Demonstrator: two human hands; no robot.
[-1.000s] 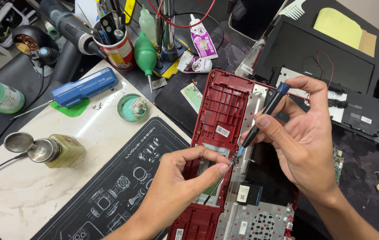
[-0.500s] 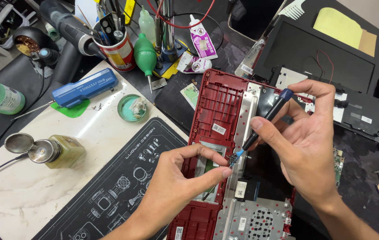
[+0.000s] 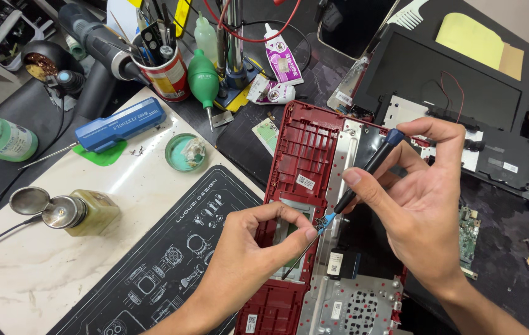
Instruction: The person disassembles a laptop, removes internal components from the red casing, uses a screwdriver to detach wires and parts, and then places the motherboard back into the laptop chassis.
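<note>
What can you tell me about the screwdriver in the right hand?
The screwdriver is slim, with a black handle, a blue cap at the top and a blue collar above a thin metal shaft. It tilts, cap up to the right, tip down to the left over the red laptop shell. The right hand pinches its handle; the left hand fingertips meet it near the collar.
</note>
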